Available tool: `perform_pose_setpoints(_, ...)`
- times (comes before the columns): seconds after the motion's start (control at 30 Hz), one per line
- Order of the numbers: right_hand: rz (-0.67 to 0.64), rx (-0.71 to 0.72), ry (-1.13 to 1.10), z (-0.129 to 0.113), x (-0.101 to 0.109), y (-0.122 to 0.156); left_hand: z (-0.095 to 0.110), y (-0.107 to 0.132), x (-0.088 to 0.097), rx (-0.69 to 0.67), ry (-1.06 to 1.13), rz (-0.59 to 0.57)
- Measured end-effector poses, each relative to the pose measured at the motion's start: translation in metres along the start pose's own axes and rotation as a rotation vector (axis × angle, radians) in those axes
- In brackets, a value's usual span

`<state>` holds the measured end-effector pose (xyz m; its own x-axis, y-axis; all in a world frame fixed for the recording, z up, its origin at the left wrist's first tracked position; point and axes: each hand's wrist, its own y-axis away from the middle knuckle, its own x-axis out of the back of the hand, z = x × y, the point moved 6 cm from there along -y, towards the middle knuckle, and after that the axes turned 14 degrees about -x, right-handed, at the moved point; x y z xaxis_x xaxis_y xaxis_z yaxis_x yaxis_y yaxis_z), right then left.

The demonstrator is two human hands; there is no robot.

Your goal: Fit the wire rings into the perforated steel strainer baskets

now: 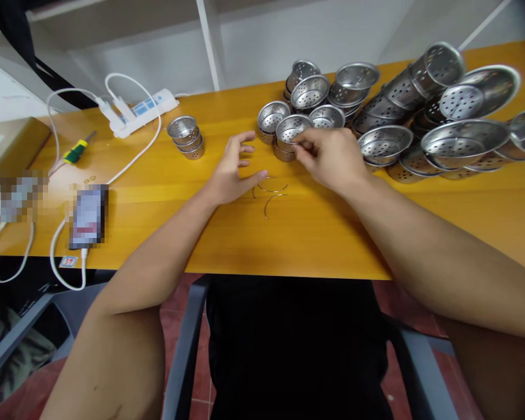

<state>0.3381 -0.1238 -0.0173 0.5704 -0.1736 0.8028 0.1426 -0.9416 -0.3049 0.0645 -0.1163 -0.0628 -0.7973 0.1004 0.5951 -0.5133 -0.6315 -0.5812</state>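
Observation:
With thumb and fingers pinched, my right hand [335,154] grips the rim of a perforated metal cup [292,129], the top one of a short stack at the front of the group. My left hand [234,169] hovers open over the table, its fingers spread and holding nothing. Below the two hands lie several thin curved wires [273,189] on the wood. A separate small stack of perforated cups [186,137] stands left of my left hand.
More perforated metal cups [385,146] crowd the right side, some stacked, some lying tilted. To the left are a white power strip [144,114], a green-yellow screwdriver [75,151] and a phone [87,217] on a white cable. A cardboard box [20,146] sits far left.

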Motion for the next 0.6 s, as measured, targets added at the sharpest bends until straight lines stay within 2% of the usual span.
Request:
perform_pose_setpoints(0.17,-0.074,-0.085,0.145,0.001,-0.005,-0.003,0.006,0.0,0.0,0.006,-0.032,-0.028)
perform_pose_setpoints(0.27,-0.077,-0.093,0.137,0.001,-0.007,-0.005,0.007,-0.001,0.001,-0.031,-0.061,-0.026)
perform_pose_setpoints(0.33,-0.058,-0.09,0.111,0.001,-0.007,-0.006,0.007,-0.004,0.008,-0.073,-0.103,-0.002)
perform_pose_setpoints(0.4,-0.025,-0.078,0.074,0.0,-0.005,-0.005,0.005,-0.009,0.026,-0.111,-0.183,0.059)
perform_pose_setpoints(0.5,0.006,-0.052,-0.005,-0.008,0.002,0.0,-0.007,-0.013,0.073,-0.14,-0.342,0.224)
perform_pose_setpoints(0.57,-0.025,-0.013,-0.066,-0.016,0.004,0.005,-0.022,-0.011,0.105,-0.134,-0.423,0.302)
perform_pose_setpoints(0.6,-0.063,0.025,-0.098,-0.022,0.004,0.007,-0.031,-0.01,0.117,-0.116,-0.452,0.291)
